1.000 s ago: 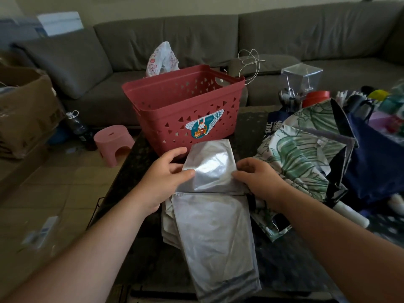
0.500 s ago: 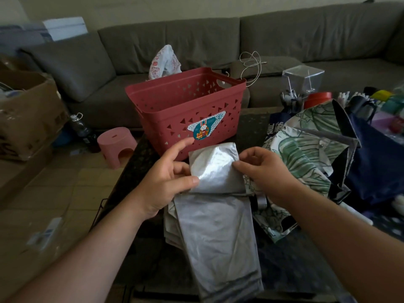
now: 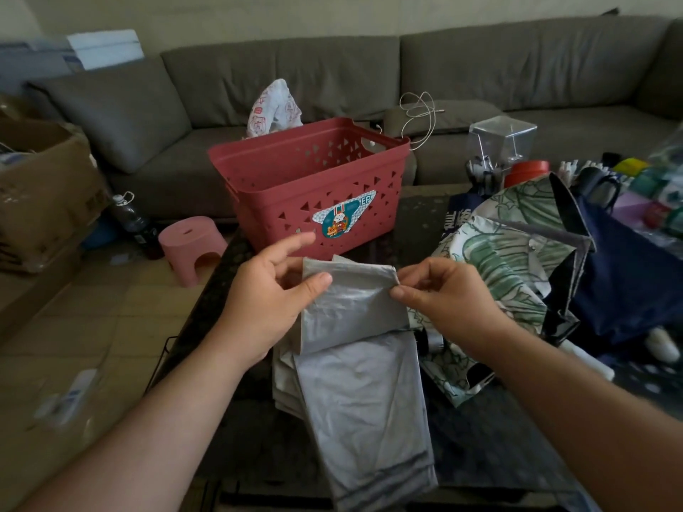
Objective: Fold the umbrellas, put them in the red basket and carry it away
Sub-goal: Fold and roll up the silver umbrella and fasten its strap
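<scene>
A silver umbrella (image 3: 358, 393) lies flattened lengthwise on the dark table (image 3: 491, 445), its near end reaching the table's front edge and its far end folded back over itself. The left hand (image 3: 269, 308) holds the left side of that folded flap, thumb pressed on top of the fabric and the fingers behind it, with the index finger stretched out toward the basket. The right hand (image 3: 447, 301) pinches the flap's upper right corner between thumb and curled fingers. Just right of the silver umbrella, touching it, a leaf-print umbrella (image 3: 499, 267) lies crumpled and partly open, its canopy spread across the table. Beside that, further right, sits a dark blue umbrella (image 3: 628, 286), also loose. Beyond the hands, the red basket (image 3: 314, 190) stands upright on the far part of the table, a cartoon sticker on its near wall; nothing shows above its rim. To the left on the tiled floor stands a pink stool (image 3: 192, 245), with a cardboard box (image 3: 40, 190) further left. A grey sofa (image 3: 480, 75) runs along the back, with a white plastic bag (image 3: 275, 107) on its seat behind the basket.
</scene>
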A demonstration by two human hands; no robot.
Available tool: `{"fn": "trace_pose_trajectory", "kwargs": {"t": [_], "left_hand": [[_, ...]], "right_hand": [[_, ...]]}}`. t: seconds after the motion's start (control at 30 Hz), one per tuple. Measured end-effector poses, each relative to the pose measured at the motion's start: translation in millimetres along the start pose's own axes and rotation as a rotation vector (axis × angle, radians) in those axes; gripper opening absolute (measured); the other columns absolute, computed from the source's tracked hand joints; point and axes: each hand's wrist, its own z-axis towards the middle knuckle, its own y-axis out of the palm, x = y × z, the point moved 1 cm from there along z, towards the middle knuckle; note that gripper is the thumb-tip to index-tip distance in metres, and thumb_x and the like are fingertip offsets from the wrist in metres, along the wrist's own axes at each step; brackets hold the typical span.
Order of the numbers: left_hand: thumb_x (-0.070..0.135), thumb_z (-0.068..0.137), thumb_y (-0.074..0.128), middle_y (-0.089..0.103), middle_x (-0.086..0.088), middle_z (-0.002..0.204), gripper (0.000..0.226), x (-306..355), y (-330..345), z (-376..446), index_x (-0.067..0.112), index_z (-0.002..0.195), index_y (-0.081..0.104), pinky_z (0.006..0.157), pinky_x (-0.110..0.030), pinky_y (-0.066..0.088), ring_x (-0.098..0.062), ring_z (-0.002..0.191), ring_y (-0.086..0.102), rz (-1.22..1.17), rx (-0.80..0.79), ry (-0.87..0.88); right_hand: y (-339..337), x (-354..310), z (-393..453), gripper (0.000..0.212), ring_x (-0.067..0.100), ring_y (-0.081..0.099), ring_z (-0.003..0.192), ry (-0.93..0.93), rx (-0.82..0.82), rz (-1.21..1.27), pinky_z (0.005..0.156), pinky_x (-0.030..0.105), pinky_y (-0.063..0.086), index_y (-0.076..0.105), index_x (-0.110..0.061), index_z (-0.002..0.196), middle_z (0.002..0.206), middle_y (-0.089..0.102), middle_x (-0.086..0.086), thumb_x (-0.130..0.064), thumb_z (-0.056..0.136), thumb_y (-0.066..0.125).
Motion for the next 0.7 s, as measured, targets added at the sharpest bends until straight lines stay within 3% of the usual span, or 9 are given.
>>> {"fn": "trace_pose_trajectory", "kwargs": {"t": [0.1,0.2,0.3,0.4,0.5,0.63,0.7], "left_hand": [[0.02,0.087,0.086,0.08,0.008,0.102,0.026,-5,-2,0,0.037,0.105,0.08,0.092,-0.051,0.062,-0.014,0.098,0.076,0.119,0.036,0.046],[0.019,0.087,0.086,0.08,0.01,0.096,0.022,-5,0,-2,0.039,0.094,0.081,0.088,-0.048,0.062,-0.014,0.094,0.075,0.128,0.054,0.074],[0.016,0.087,0.085,0.079,0.008,0.095,0.021,-2,1,-3,0.036,0.093,0.081,0.088,-0.051,0.062,-0.017,0.093,0.075,0.102,0.049,0.079],[0.018,0.087,0.085,0.079,0.006,0.092,0.018,1,2,-6,0.034,0.093,0.081,0.085,-0.049,0.063,-0.017,0.09,0.074,0.121,0.041,0.091],[0.02,0.087,0.086,0.077,0.004,0.093,0.015,3,2,-7,0.034,0.091,0.081,0.086,-0.044,0.062,-0.017,0.091,0.073,0.144,0.039,0.126],[0.023,0.084,0.088,0.069,0.01,0.104,0.017,1,2,-3,0.037,0.089,0.079,0.086,-0.025,0.052,-0.009,0.099,0.067,0.207,0.062,0.193],[0.024,0.085,0.085,0.07,0.013,0.106,0.016,1,3,-2,0.038,0.09,0.078,0.087,-0.028,0.051,-0.01,0.104,0.067,0.193,0.044,0.206]], "right_hand": [[-2,3,-4,0.019,0.014,0.074,0.092,-0.012,0.002,-0.105,0.081,0.025,0.058,0.071,-0.012,0.072,0.094,0.078,-0.006,-0.003,0.08,0.086],[-2,3,-8,0.017,0.008,0.067,0.076,-0.022,0.021,-0.16,0.075,0.025,0.058,0.073,-0.014,0.079,0.09,0.077,0.008,-0.003,0.081,0.086],[-3,6,-10,0.017,0.013,0.065,0.074,-0.011,0.035,-0.221,0.077,0.034,0.061,0.074,-0.016,0.084,0.09,0.075,0.018,-0.007,0.081,0.087],[-4,10,-12,0.019,0.023,0.072,0.081,0.008,0.026,-0.261,0.083,0.049,0.062,0.074,-0.024,0.077,0.091,0.077,0.009,-0.013,0.079,0.089],[-4,11,-13,0.019,0.02,0.073,0.085,-0.014,0.045,-0.305,0.083,0.046,0.062,0.073,-0.025,0.073,0.09,0.078,-0.001,-0.018,0.078,0.091],[-6,12,-13,0.017,0.028,0.073,0.077,0.048,0.049,-0.307,0.076,0.047,0.062,0.075,-0.029,0.079,0.081,0.076,0.008,-0.029,0.077,0.092],[-6,13,-14,0.017,0.03,0.073,0.077,0.069,0.014,-0.308,0.077,0.05,0.062,0.076,-0.032,0.082,0.082,0.076,0.01,-0.032,0.077,0.092]]}}
